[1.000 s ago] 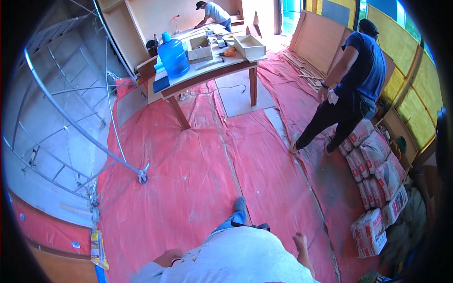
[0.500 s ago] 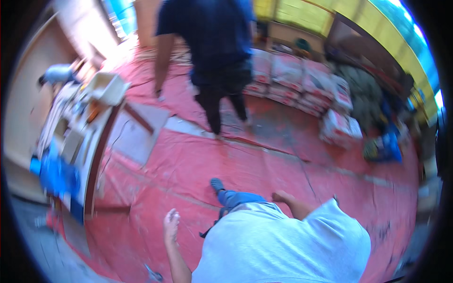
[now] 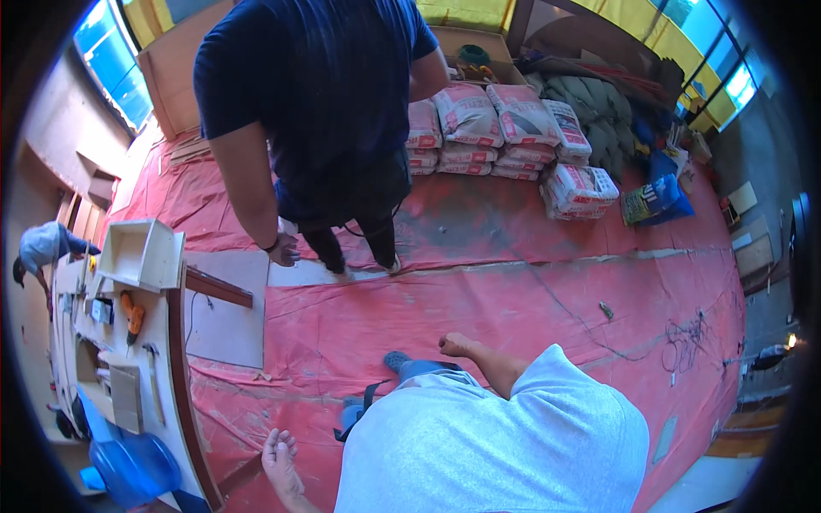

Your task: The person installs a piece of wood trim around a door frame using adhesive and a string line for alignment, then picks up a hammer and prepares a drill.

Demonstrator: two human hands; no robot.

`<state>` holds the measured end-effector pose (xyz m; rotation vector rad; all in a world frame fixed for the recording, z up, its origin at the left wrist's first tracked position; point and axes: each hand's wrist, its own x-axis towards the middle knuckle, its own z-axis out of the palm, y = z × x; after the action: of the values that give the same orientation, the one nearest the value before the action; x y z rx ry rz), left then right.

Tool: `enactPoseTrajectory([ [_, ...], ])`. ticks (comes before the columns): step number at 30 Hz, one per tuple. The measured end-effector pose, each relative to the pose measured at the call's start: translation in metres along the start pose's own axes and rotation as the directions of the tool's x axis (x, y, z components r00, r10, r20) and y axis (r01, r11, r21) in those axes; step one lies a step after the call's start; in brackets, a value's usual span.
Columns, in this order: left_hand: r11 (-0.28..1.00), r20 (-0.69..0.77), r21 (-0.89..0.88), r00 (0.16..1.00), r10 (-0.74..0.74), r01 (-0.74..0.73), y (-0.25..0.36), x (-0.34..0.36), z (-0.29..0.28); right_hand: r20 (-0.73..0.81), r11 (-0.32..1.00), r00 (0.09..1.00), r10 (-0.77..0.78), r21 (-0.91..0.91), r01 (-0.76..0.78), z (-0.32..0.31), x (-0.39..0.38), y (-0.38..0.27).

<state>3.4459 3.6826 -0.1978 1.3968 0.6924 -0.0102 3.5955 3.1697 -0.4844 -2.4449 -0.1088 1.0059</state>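
My left hand [image 3: 280, 453] hangs low at my left side with its fingers loosely bent and apart, holding nothing. It is nearest to the workbench [image 3: 186, 402], without touching it. My right hand [image 3: 456, 344] is held out in front of my body, its fingers curled into a loose fist with nothing showing in them. Below it a foot in a grey clog [image 3: 395, 360] steps on the red floor sheet [image 3: 479, 308]. On the bench lie an orange drill [image 3: 132, 316], a hammer [image 3: 155, 380], a cream open box [image 3: 137, 252] and a large blue water bottle [image 3: 135, 468].
A person in a dark shirt [image 3: 316, 103] stands just ahead. Stacked bags [image 3: 500, 120] line the far side, with a blue sack [image 3: 658, 201] farther right. Thin wires [image 3: 684, 342] lie on the floor at right. Another bent person [image 3: 47, 248] is beyond the bench.
My view has swung and come closer to the dark-shirted person, who looks larger. The bench and bags sit differently in the picture. My left hand appears lower, and my right hand farther left.
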Motion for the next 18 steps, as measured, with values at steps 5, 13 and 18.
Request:
enactPoseTrajectory([
  [5,0.979,0.170,0.203,0.984,-0.049,0.014,0.048,0.082,-0.047,-0.198,0.979,0.963,0.182,0.123,-0.160,0.036,0.010,-0.021],
  [13,0.879,0.619,0.475,0.729,-0.294,-0.049,0.093,0.150,-0.013,-0.018,0.734,0.872,0.490,0.549,-0.401,0.171,-0.086,-0.049],
  [18,0.852,0.711,0.511,0.613,-0.344,-0.114,0.108,0.146,0.041,0.104,0.539,0.799,0.593,0.686,-0.489,0.234,-0.131,0.005],
])
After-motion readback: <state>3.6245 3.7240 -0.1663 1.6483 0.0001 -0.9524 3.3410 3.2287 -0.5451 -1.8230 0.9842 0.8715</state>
